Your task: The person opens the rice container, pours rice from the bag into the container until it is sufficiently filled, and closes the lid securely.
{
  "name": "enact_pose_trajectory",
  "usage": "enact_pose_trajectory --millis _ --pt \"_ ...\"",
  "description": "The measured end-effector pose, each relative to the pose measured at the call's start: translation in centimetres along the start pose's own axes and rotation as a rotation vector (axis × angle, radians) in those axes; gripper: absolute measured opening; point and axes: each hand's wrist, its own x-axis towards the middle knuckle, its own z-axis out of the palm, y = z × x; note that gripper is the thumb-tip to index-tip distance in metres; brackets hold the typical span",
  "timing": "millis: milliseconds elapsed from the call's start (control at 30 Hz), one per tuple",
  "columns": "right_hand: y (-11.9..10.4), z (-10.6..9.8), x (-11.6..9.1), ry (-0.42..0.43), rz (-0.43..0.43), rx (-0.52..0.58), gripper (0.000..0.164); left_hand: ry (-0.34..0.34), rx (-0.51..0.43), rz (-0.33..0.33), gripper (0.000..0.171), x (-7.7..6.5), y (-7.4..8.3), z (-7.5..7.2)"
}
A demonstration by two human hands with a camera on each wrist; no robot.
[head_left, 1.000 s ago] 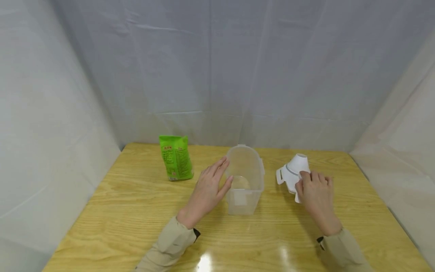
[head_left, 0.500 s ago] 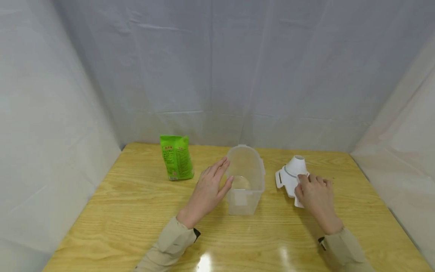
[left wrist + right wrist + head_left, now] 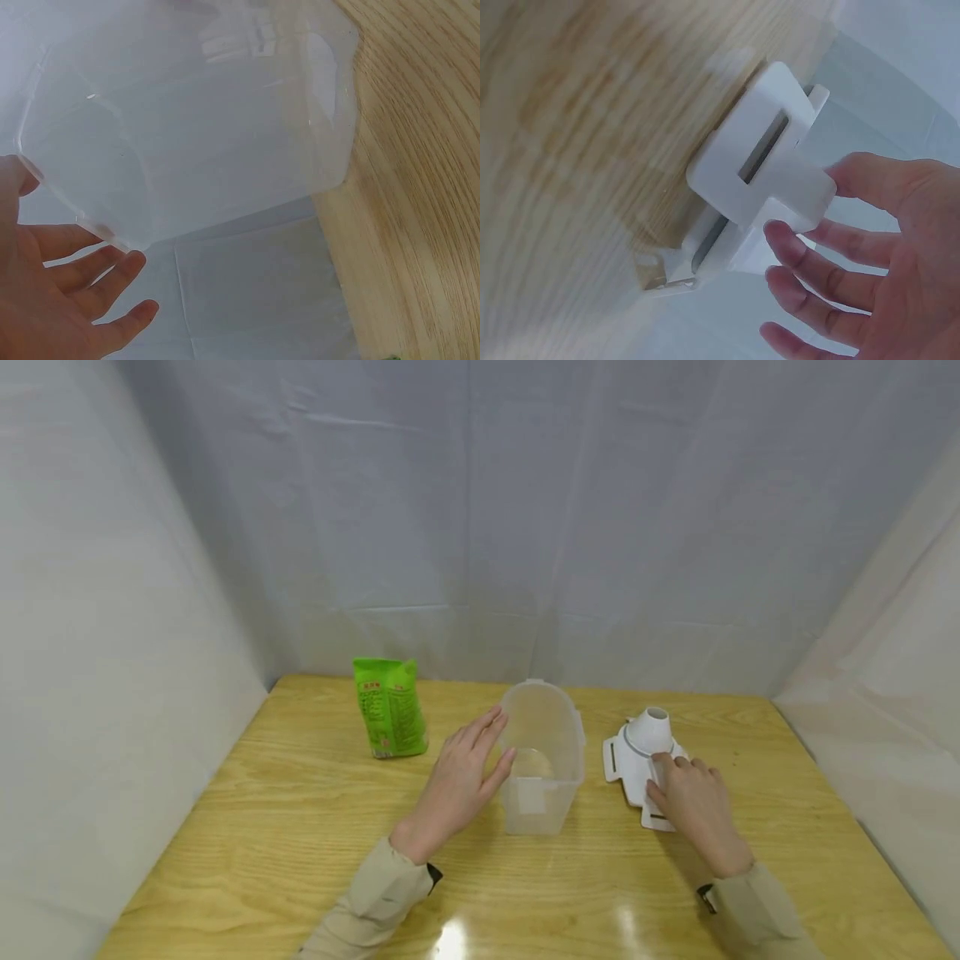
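A clear plastic container (image 3: 543, 727) stands uncovered on the table. My left hand (image 3: 459, 777) lies along its left side, with nearly straight fingers touching the rim. In the left wrist view, thumb and fingertips of the left hand (image 3: 67, 277) meet the rim edge. To the right, a white lid (image 3: 633, 768) with a cone-shaped spout and slotted side flaps sits on the table, spout up. My right hand (image 3: 697, 806) holds its near right side. The right wrist view has the thumb and bent fingers of the right hand (image 3: 885, 255) around the lid's edge.
A green printed bag (image 3: 390, 708) stands upright at the back left of the wooden table (image 3: 315, 860). White cloth walls (image 3: 480, 510) enclose the back and both sides.
The white lid has shifted toward me and slightly left, turning and settling flatter, with my right hand moving slightly along. My left hand, the container and the green bag have stayed put.
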Motion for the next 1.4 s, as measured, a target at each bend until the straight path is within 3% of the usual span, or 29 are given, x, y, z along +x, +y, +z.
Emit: enact_pose_trajectory --millis 233,533,800,1067,1167,1400 --pt "-0.2 -0.3 0.1 -0.068 0.037 0.007 0.040 -0.018 -0.003 -0.016 0.053 0.0 -0.1 0.0" --pt "-1.5 -1.3 1.6 0.101 0.002 0.015 0.027 -0.017 -0.003 -0.012 0.053 0.0 -0.1 0.0" --pt "-4.3 -3.6 3.5 0.344 -0.105 0.075 0.016 -0.005 -0.010 -0.005 0.052 0.1 -0.1 0.0" --pt "-7.3 -4.7 4.4 0.499 -0.197 0.176 0.032 -0.012 -0.011 -0.009 0.052 0.1 0.0 0.0" --pt "-8.3 -4.4 4.6 0.531 -0.218 0.219 0.032 -0.010 -0.011 -0.009 0.052 0.1 0.0 -0.1" --pt "-9.8 -3.6 4.5 0.507 -0.251 0.253 0.039 0.000 -0.002 0.003 0.052 0.0 0.0 0.0"
